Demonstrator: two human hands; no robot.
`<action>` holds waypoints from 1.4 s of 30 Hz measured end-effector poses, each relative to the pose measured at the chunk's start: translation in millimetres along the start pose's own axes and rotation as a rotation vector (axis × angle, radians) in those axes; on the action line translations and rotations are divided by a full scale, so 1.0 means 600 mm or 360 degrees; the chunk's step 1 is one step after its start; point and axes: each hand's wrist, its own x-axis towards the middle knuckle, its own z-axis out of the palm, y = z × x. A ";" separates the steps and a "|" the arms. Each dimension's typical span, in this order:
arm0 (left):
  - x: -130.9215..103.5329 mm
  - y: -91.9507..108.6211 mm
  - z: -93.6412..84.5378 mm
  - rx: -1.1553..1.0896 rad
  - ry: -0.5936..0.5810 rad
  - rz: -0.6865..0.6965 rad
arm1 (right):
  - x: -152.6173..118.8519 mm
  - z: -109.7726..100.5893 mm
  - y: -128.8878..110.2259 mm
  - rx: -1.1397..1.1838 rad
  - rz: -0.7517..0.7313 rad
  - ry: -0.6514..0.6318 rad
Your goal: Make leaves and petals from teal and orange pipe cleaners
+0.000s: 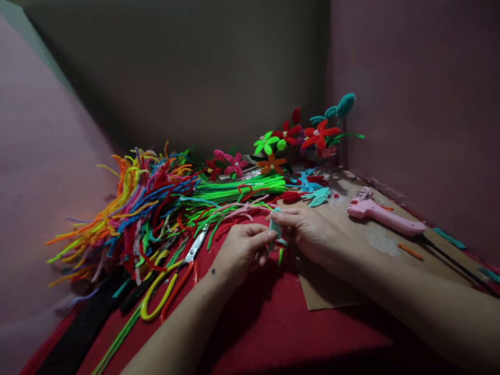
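Note:
Between my two hands is a small piece of folded light-teal pipe cleaner [275, 225], held just above the red cloth. My left hand [247, 247] pinches its lower left side between thumb and fingers. From the right, my right hand [302, 229] closes thumb and fingertips on its upper end. Fingers cover part of the piece, so its full shape is hidden. Just below lies a short green pipe cleaner bit [280, 257]. Scissors [172, 284] with yellow and orange handles lie left of my left hand.
A large heap of multicoloured pipe cleaners [144, 203] lies at left, with a green bundle [246, 188] behind my hands. Finished pipe-cleaner flowers [320, 134] stand at the back. On the cardboard [332, 289] at right rests a pink glue gun [385, 216] with a black cord.

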 end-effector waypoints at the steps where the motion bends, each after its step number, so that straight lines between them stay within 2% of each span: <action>1: -0.001 0.002 0.002 0.0067 0.0022 0.0017 | 0.000 0.001 0.000 0.0026 0.0000 0.0007; 4: -0.003 0.006 0.007 0.0233 0.0068 0.0059 | -0.001 0.006 0.003 0.0074 -0.0007 0.0040; 7: -0.001 0.006 0.006 0.0292 0.0024 0.0051 | -0.003 0.009 0.009 0.0090 0.0023 0.0079; 11: 0.004 0.002 -0.001 0.0114 -0.0100 -0.0046 | -0.004 0.012 0.013 0.0191 0.0045 0.0103; 16: 0.002 0.000 -0.002 -0.0011 -0.0148 -0.0056 | -0.004 0.013 0.013 0.0250 0.0052 0.0141; 20: 0.002 -0.005 -0.002 -0.0059 -0.0149 0.0008 | -0.006 0.012 0.013 0.0181 0.0079 0.0098; 24: 0.005 -0.007 -0.006 -0.0070 -0.0166 -0.0064 | -0.005 0.012 0.015 0.0214 0.0009 0.0004; 30: 0.000 0.006 0.007 -0.0043 -0.0114 -0.0093 | -0.005 0.011 0.009 0.0182 -0.0061 0.0110; 34: 0.001 0.001 0.001 -0.0171 -0.0073 -0.0073 | -0.006 0.008 0.011 0.0070 -0.0086 -0.0046; 37: 0.002 -0.006 -0.008 -0.0235 -0.0062 -0.0067 | -0.007 0.007 0.014 -0.0030 0.0008 -0.0160; 39: 0.001 -0.007 -0.014 -0.0196 -0.0100 -0.0069 | -0.006 0.006 0.013 -0.0060 0.0051 -0.0103; 42: -0.002 0.002 -0.020 -0.0126 -0.0119 -0.0048 | -0.003 0.006 0.005 -0.0017 -0.0019 -0.0010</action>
